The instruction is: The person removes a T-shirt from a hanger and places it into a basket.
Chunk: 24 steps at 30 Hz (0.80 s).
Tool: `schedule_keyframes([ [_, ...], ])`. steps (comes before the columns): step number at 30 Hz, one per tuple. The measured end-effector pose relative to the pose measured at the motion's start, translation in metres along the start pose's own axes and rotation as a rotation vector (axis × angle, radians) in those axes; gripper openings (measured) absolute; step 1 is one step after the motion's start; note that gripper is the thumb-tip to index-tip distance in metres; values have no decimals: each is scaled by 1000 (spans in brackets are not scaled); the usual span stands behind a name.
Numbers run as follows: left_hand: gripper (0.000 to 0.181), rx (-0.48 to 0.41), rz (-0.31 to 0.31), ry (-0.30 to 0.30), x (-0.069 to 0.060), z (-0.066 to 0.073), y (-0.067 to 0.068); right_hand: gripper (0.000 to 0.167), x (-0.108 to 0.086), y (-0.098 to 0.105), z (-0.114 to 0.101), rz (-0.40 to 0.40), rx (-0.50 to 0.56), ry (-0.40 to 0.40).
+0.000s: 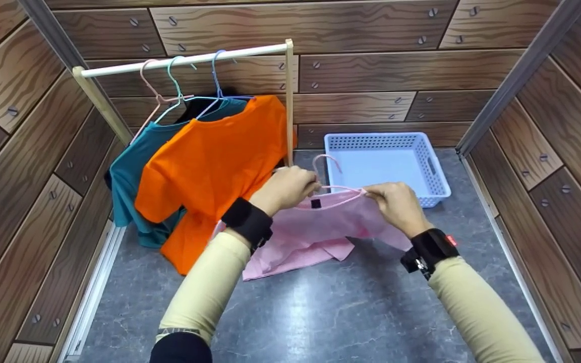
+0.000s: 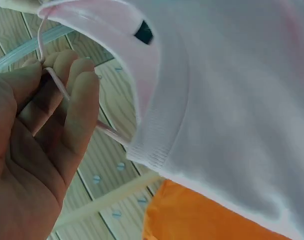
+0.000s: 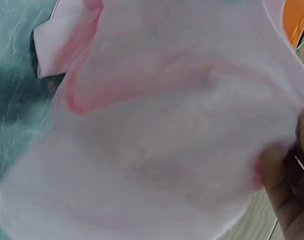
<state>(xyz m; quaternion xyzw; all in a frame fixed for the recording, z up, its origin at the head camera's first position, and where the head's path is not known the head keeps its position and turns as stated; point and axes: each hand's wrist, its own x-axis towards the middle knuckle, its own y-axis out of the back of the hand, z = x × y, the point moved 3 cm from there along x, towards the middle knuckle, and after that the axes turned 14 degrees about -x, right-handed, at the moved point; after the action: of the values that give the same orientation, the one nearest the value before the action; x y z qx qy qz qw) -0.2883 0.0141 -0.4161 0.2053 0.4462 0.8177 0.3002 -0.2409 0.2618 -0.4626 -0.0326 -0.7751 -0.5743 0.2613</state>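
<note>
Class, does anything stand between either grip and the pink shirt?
Nothing visible separates the right grip from the pink shirt, which it pinches. Between the left grip and the shirt runs only the pink hanger it holds.

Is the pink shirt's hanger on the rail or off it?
Off. The left hand holds the hanger, and its hook stands free, apart from the white rail.
</note>
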Motion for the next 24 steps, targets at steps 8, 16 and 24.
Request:
schedule_keyframes([
  [8,25,-76,-15,53,-24,-28,15,11,-19,-4,30,-10,-85,-5],
  [16,24,-100,-18,74,-41,-44,23,9,-24,-13,39,-79,-42,-7],
  [24,20,-150,20,68,-47,-52,25,16,-31,-27,40,-118,2,-12],
])
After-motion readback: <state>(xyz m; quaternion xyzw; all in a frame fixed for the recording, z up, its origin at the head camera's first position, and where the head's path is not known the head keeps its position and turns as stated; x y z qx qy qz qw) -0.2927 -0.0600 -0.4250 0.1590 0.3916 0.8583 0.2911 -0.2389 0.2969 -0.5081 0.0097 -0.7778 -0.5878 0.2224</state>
